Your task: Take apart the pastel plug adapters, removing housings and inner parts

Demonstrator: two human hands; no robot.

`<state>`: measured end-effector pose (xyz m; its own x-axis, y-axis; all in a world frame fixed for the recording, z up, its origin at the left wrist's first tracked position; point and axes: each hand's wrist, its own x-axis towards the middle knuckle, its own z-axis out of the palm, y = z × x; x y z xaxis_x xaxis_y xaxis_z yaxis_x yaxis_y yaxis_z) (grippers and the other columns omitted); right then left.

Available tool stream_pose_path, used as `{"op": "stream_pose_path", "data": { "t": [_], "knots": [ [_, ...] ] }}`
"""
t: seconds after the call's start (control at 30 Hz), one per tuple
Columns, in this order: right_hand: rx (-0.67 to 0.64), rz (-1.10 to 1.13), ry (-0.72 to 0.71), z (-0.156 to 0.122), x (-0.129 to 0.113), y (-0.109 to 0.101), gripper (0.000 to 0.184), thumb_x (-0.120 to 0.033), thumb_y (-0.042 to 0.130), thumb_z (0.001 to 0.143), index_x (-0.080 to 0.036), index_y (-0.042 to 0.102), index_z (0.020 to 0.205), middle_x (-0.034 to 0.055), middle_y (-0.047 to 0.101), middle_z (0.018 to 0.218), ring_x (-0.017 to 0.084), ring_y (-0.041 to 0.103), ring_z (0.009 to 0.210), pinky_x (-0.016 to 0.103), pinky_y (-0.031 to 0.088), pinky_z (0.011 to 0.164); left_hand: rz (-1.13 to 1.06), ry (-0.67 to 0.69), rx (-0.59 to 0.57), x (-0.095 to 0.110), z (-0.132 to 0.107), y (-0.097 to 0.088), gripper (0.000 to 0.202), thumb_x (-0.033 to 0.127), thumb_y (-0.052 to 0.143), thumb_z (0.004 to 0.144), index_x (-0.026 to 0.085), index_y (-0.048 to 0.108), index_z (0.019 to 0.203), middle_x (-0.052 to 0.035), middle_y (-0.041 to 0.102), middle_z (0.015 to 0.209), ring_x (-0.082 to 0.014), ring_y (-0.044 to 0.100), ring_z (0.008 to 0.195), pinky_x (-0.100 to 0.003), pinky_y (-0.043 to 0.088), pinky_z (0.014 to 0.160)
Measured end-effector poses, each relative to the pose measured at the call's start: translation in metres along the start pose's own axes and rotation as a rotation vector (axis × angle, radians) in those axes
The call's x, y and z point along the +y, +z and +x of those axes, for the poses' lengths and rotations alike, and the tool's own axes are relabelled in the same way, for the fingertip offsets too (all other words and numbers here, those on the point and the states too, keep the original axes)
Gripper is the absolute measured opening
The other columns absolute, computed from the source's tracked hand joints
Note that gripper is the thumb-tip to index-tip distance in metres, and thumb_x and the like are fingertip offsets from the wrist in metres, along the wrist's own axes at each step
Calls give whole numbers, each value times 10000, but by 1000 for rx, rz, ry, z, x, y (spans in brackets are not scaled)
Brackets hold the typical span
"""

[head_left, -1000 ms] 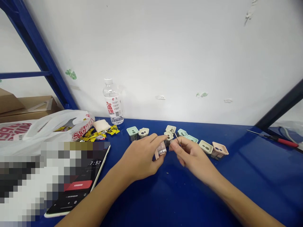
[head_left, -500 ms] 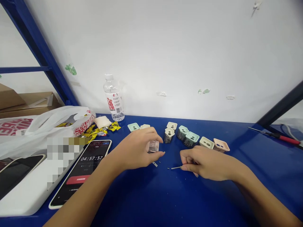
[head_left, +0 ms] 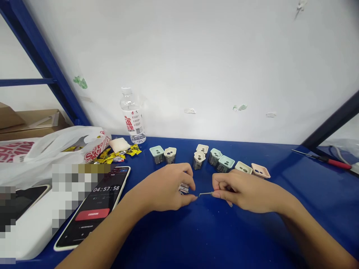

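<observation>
A person's right hand (head_left: 244, 192) pinches a thin metal pin (head_left: 205, 194) between thumb and forefinger at the centre of a blue work table (head_left: 252, 231), its tip pointing left toward the other hand. The left hand (head_left: 164, 186) sits just beside it, fingers curled closed over a small pale pink plastic part (head_left: 183, 188), which is mostly hidden, so whether they grip it cannot be told. The two hands nearly meet, well short of the table's far edge.

Beyond them, eight small square plastic housings with twin holes stand upright in a loose row: a mint and a cream pair (head_left: 162, 154) to the left, and a tighter cluster (head_left: 214, 158) to the right, ending in a pink one (head_left: 260, 170) behind the right hand.

To the left lie a smartphone (head_left: 95, 209) showing a timer at 04:57:58, a white tablet (head_left: 36, 220), yellow candy wrappers (head_left: 114, 156) and a white printed plastic bag (head_left: 56, 149). A clear water bottle (head_left: 132, 117) stands against the white wall (head_left: 196, 56). A red-handled screwdriver (head_left: 321, 159) lies at the far right, and cardboard boxes (head_left: 28, 123) sit beyond a blue shelf upright (head_left: 39, 56).
</observation>
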<state>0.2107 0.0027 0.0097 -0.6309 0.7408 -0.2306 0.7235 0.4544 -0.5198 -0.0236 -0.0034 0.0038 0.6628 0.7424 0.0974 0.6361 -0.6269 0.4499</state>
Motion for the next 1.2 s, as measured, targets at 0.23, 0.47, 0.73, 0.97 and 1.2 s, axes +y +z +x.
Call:
{"op": "stream_pose_path", "data": {
  "t": [0.23, 0.47, 0.73, 0.97, 1.2],
  "knots": [
    [66, 106, -60, -4, -6, -3, 224, -341, 466, 939, -203, 477, 762, -29, 603, 601, 87, 456, 477, 191, 322, 441, 49, -2, -7, 4, 2, 3, 167, 345, 651, 800, 216, 729, 872, -7, 609, 988, -123, 581, 734, -240, 438, 659],
    [90, 90, -82, -5, -6, -2, 202, -327, 456, 948, -210, 502, 791, -39, 598, 601, 85, 455, 480, 194, 320, 441, 65, 56, 41, 4, 2, 4, 173, 257, 565, 849, 209, 728, 817, -1, 616, 944, -104, 579, 706, -226, 431, 662],
    [99, 64, -79, -5, -7, -2, 184, -321, 455, 950, -217, 515, 811, -46, 600, 612, 85, 466, 497, 194, 327, 452, 62, 22, 39, 6, 1, 3, 210, 369, 588, 842, 210, 725, 849, 2, 619, 919, -108, 573, 689, -239, 430, 653],
    [118, 54, -92, -6, -6, -2, 150, -276, 464, 938, -216, 549, 831, -32, 582, 610, 96, 460, 511, 207, 315, 469, 73, 53, 46, 5, 2, 2, 183, 274, 550, 870, 210, 720, 845, 3, 621, 914, -102, 580, 710, -228, 430, 670],
    [165, 5, -129, -5, -2, -2, 163, -282, 494, 932, -234, 623, 846, -34, 594, 629, 101, 473, 525, 218, 331, 477, 108, 54, 33, 4, 2, 0, 170, 243, 559, 867, 197, 718, 830, 5, 630, 906, -105, 589, 719, -221, 428, 666]
  ]
}}
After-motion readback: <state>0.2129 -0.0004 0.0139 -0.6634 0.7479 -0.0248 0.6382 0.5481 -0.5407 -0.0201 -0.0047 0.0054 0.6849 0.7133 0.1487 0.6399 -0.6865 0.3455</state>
